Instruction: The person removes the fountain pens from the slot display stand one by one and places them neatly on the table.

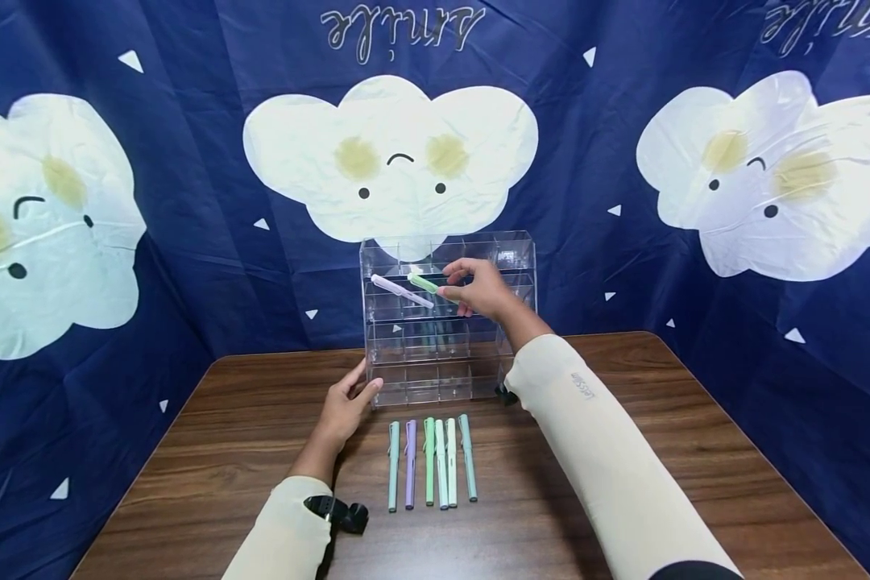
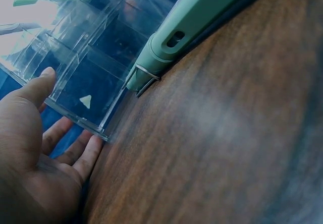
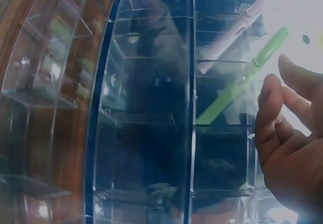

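Observation:
A clear acrylic rack point(image 1: 422, 392) with several tiers of compartments stands upright on the table. My left hand point(image 1: 344, 411) holds its lower left side edge, thumb at the front and fingers around the side and back, as the left wrist view point(image 2: 45, 158) shows. In an upper tier a lilac pen point(image 1: 402, 291) lies slanted, with a light green pen point(image 1: 422, 282) slanted beside it. Close to the green pen is my right hand point(image 1: 484, 290), its fingers loosely bent. The right wrist view shows a gap between those fingertips point(image 3: 270, 85) and the green pen point(image 3: 237, 88).
In front of the rack several capped pens lie side by side on the wooden table point(image 1: 261, 419), among them a teal pen point(image 1: 394, 467), a purple pen point(image 1: 410, 465) and a green pen point(image 1: 429, 461). A dark blue cloth point(image 1: 210, 161) with clouds hangs behind.

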Demonstrator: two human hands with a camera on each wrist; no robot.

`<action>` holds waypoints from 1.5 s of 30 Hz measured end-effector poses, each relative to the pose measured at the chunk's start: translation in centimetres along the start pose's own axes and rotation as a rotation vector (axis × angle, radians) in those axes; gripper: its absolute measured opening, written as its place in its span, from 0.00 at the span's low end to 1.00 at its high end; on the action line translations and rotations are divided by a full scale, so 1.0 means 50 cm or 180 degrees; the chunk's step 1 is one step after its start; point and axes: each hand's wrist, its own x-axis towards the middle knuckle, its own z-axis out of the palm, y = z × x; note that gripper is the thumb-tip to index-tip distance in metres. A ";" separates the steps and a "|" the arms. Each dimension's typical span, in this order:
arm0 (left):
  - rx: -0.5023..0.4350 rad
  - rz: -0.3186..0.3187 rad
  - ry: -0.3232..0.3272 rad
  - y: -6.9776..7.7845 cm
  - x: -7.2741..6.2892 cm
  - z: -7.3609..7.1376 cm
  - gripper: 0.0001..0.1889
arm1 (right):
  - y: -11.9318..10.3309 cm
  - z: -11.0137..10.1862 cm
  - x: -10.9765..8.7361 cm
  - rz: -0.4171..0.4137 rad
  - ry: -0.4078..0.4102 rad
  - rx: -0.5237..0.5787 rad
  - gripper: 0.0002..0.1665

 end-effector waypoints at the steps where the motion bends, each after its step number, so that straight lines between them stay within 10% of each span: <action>1: -0.0010 0.0002 -0.0002 0.001 -0.001 0.000 0.35 | 0.001 0.004 0.001 0.0009 0.0022 -0.0041 0.27; 22: 0.0015 0.0063 -0.0037 0.006 0.000 0.002 0.35 | 0.008 0.065 0.013 0.0146 0.0359 -0.0493 0.18; 45: -0.0018 0.0064 -0.0016 0.001 -0.001 -0.001 0.35 | -0.076 0.015 0.008 -0.0195 0.0467 -0.0052 0.18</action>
